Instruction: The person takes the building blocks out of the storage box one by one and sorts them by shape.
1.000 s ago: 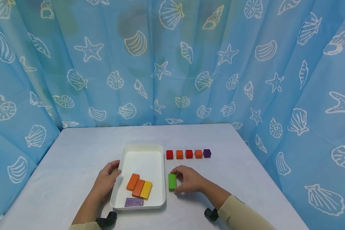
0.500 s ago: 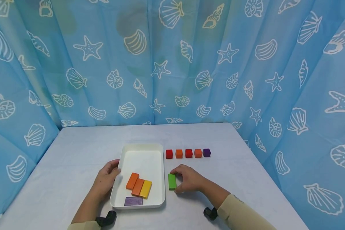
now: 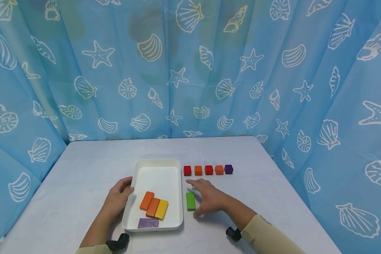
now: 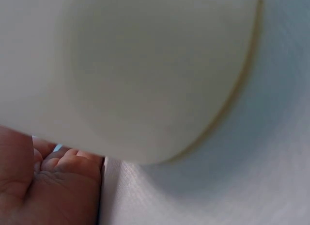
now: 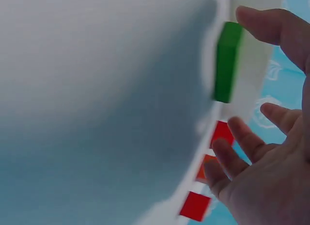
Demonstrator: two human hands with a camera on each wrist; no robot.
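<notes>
My left hand (image 3: 116,198) holds the left rim of a white tray (image 3: 158,165), its thumb at the edge; the left wrist view shows the palm (image 4: 60,196) beside the tray wall. Inside the tray lie two orange blocks (image 3: 146,200), a yellow block (image 3: 161,210) and a purple block (image 3: 148,223). Just right of the tray, a green block (image 3: 191,201) lies on the table. My right hand (image 3: 209,197) surrounds it with thumb and fingers spread apart, touching neither end. In the right wrist view the green block (image 5: 227,62) shows between thumb and fingers.
Several small cubes stand in a row beyond my right hand: a red cube (image 3: 187,171), orange and red ones, and a dark purple cube (image 3: 228,169) at the right end. The white-covered table (image 3: 92,155) ends at a blue shell-print curtain (image 3: 190,91).
My right hand's fingers and thumb have spread away from the green block, letting it go on the table. The left hand and the tray stay in place.
</notes>
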